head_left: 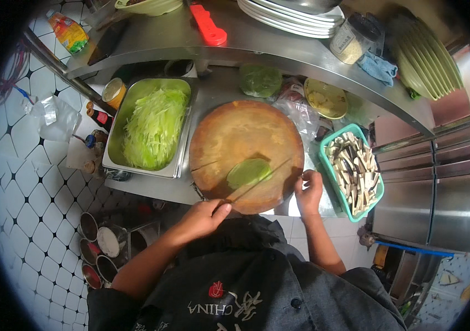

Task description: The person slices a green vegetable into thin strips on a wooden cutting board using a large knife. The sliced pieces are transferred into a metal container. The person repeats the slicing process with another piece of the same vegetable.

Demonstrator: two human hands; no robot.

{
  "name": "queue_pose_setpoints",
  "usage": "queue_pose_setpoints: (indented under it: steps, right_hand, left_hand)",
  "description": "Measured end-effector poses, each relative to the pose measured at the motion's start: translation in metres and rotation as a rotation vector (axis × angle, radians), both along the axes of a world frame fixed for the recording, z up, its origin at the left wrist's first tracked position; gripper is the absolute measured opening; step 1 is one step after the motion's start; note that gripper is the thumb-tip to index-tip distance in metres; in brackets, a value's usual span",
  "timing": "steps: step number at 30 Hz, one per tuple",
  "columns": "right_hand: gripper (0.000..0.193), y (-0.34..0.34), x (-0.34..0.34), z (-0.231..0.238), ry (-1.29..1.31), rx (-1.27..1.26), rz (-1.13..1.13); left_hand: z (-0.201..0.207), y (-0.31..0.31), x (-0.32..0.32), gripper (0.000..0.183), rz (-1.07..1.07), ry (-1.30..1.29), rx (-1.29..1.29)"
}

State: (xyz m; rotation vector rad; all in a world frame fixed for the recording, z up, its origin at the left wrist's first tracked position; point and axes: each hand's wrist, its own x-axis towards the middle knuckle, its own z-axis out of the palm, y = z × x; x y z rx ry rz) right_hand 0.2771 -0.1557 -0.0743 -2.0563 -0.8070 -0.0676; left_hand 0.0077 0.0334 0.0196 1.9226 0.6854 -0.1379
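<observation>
While your left hand (202,218) grips the knife (257,183) over the green slice (248,172), keep your right hand (309,190), fingers curled on the round board (229,135), clear of it.

in front of me: one round wooden cutting board (246,149), one knife (257,185), one green slice (247,172) on the board. one steel tray (114,140) of shredded greens, one teal basket (323,144) of sliced pieces. overhead: one stack of white plates (290,19), one red-handled tool (208,26).
</observation>
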Motion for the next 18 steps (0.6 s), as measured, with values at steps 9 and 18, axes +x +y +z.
queue_pose_setpoints:
  steps: [9,18]
  right_hand:
    - [0.030,0.015,-0.012,0.017,-0.038,-0.083,0.283]
    - [0.038,0.101,-0.044,0.006,-0.150,-0.175,0.578]
  left_hand:
    - [0.010,0.005,-0.014,0.047,0.186,0.018,0.134]
    - [-0.005,0.008,-0.050,0.048,0.279,0.170,0.102]
